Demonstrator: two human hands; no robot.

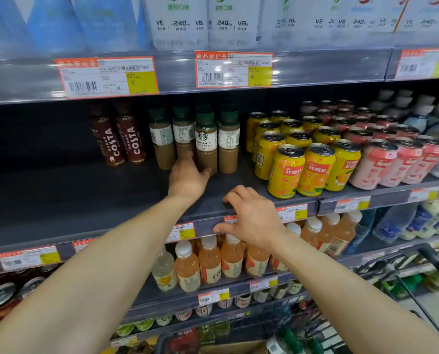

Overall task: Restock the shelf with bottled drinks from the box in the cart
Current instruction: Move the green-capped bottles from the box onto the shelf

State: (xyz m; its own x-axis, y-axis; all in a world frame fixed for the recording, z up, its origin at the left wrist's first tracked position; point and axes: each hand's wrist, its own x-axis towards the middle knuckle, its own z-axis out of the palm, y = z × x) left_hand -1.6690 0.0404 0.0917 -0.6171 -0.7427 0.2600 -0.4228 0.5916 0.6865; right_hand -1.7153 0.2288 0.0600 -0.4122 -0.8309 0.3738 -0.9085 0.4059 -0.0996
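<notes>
Four Starbucks latte bottles (pixel 206 141) with green caps stand in a row at the back of the middle shelf (pixel 111 200). My left hand (pixel 187 177) reaches in to their bases. Its thumb lies against the lower part of the labelled front bottle and its fingers go up along that bottle's left side, so it seems to grip it. My right hand (pixel 251 221) holds the shelf's front rail, fingers on top and thumb underneath. A corner of the cardboard box (pixel 233 348) shows in the cart (pixel 290 325) at the bottom edge.
Two brown Costa bottles (pixel 121 139) stand left of the lattes, and yellow orange-drink cans (pixel 302 159) and pink cans (pixel 392 164) to the right. Bare shelf lies in front and to the left. Juice bottles (pixel 213 261) fill the shelf below. The cart handle (pixel 435 261) is at right.
</notes>
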